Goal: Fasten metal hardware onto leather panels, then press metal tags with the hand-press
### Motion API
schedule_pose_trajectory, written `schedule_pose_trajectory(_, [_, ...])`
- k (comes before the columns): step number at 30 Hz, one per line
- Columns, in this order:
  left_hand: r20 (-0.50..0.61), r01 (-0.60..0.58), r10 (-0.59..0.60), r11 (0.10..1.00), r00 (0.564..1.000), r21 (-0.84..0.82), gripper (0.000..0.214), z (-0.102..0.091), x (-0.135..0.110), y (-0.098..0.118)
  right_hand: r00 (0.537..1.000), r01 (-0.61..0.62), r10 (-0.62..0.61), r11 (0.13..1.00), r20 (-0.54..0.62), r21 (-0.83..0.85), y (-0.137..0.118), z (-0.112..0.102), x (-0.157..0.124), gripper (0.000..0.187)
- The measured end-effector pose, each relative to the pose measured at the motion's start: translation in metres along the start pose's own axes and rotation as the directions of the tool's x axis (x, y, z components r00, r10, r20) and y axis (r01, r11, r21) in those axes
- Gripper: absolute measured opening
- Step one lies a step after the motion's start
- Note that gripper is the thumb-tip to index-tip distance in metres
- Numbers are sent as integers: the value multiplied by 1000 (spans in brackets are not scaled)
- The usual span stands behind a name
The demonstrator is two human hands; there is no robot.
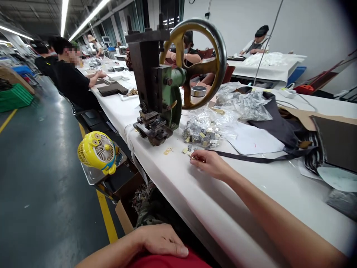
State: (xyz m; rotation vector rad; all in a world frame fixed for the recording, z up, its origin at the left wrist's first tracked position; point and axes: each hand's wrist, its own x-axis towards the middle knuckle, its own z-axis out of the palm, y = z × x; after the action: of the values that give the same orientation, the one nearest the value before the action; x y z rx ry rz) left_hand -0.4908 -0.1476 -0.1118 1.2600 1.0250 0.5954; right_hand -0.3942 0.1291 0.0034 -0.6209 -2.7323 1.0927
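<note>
My left hand (163,240) lies flat on red cloth at my lap, fingers together, holding nothing. Over the white tabletop, my right hand (210,163) is closed, with a small shiny metal piece (193,158) at its fingertips; its exact kind is too small to make out. Just beyond those fingers are a few loose small pieces (185,150), yellowish and dark. Behind them sits a clear plastic bag (205,128) of similar small metal pieces. To the left stands a green and black hand press (156,89) with a large yellow-spoked handwheel (221,56).
A yellow fan (97,152) stands on a metal tray left of the table. Dark fabric (273,128), a white sheet (253,139) and a black strap (251,158) lie to the right. An open carton (125,219) is below. Other people sit along the tables.
</note>
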Motion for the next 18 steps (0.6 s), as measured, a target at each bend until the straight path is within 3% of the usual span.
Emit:
schedule_pose_trajectory(2, [-234, 20, -30, 999, 972, -46, 65, -16, -6, 12, 994, 96, -93, 993, -59, 61, -7, 11, -2, 20])
schedule_pose_trajectory(3, [-419, 14, -29, 999, 907, -39, 62, -25, -8, 22, 988, 136, -132, 990, -75, 48, -12, 18, -3, 18])
schedule_pose_trajectory(5, [-746, -16, 45, 999, 664, 45, 53, -43, -7, 43, 977, 201, -201, 980, -63, -11, -25, 29, -7, 22])
schedule_pose_trajectory(6, [-825, -38, 110, 994, 554, 107, 49, -51, -4, 53, 972, 229, -230, 973, -38, -33, -31, 35, -9, 24])
schedule_pose_trajectory(7, [-857, -69, 179, 984, 484, 167, 46, -59, -1, 61, 967, 255, -256, 966, -11, -48, -37, 39, -11, 25])
schedule_pose_trajectory(8, [-863, -106, 243, 970, 444, 219, 42, -65, 3, 68, 961, 277, -277, 959, 13, -59, -42, 43, -13, 24])
schedule_pose_trajectory(11, [-834, -173, 412, 911, 367, 375, 27, -77, 14, 75, 953, 304, -304, 951, 3, -58, -45, 50, -16, 13])
schedule_pose_trajectory(13, [-807, -135, 518, 855, 284, 501, 21, -85, 16, 75, 951, 301, -304, 952, -56, -53, -40, 51, -15, 13])
schedule_pose_trajectory(15, [-764, -40, 624, 778, 166, 627, 18, -101, 13, 73, 950, 288, -295, 955, -105, -75, -30, 51, -11, 19])
schedule_pose_trajectory(18, [-660, 159, 749, 660, -58, 734, 18, -147, 3, 72, 958, 263, -275, 956, -84, -130, -17, 51, -3, 23])
